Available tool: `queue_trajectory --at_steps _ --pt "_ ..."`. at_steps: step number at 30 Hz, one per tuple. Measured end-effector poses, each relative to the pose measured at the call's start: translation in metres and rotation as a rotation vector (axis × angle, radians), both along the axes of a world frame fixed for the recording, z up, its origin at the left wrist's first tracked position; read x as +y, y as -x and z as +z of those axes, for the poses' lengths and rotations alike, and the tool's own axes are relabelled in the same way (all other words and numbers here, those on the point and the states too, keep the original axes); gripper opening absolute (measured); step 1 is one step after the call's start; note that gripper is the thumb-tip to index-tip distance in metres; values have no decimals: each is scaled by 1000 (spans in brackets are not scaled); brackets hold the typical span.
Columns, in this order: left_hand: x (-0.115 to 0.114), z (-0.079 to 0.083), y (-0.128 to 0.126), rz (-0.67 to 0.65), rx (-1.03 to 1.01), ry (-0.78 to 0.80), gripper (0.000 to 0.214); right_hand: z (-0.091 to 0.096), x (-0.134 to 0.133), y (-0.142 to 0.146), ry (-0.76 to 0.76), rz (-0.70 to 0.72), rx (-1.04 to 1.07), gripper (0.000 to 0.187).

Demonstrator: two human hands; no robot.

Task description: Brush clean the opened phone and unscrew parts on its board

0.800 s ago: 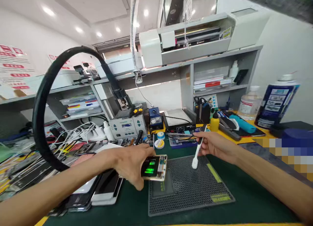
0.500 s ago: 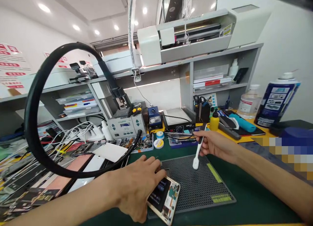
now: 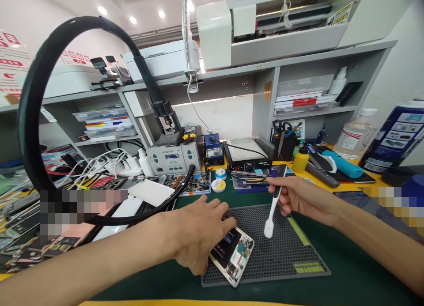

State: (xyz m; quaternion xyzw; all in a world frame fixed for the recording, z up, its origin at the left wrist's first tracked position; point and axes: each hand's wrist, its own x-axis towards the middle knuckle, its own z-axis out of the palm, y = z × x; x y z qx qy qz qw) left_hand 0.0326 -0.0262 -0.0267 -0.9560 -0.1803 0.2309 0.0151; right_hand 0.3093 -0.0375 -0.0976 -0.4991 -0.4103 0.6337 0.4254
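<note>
My left hand (image 3: 203,233) lies back-up over an opened smartphone (image 3: 233,257), its fingers and thumb closed round the phone's sides. The near end shows beyond the thumb: a black battery, a small green circuit board and a pale gold frame. Under my palm the far end is mostly hidden. The phone rests slanted on a grey perforated mat (image 3: 274,248). To the right, my right hand (image 3: 286,195) pinches a white toothbrush-shaped brush (image 3: 270,222) by its dark upper handle. Its head points down over the mat, apart from the phone; the bristles are not visible.
Behind the mat are a parts tray (image 3: 188,182), two small round tins (image 3: 218,185), and tweezers (image 3: 248,177). A thick black hose (image 3: 29,120) loops over the left side from the hot-air station (image 3: 172,158). Bottles stand at right, including a yellow one (image 3: 300,159).
The camera view has shifted, so the shelf sits higher and the phone appears further right. Both hands keep their holds on phone and brush.
</note>
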Motion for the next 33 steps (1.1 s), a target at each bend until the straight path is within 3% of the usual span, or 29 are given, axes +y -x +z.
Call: queue_trajectory --at_steps 6,11,13,15,18,25,29,33 --pt "-3 0 -6 -19 22 -16 77 4 -1 5 21 -16 2 32" --pt "-11 3 4 2 -10 -20 73 6 -4 8 -1 -11 34 28" --pt "-18 3 13 23 -93 -28 70 5 -6 10 0 -6 52 27" --pt "-24 0 22 57 -318 -26 57 3 -8 12 9 2 56 27" --pt "-29 -14 31 50 -559 26 39 0 -11 19 27 22 38 24" --pt "-12 -59 35 -120 -799 86 41 -4 -13 31 24 11 26 19" --pt "-10 -70 41 -207 -958 3 29 -8 -15 32 42 12 39 21" --pt "-15 -78 40 -170 -1013 5 18 -10 -17 31 68 0 28 21"
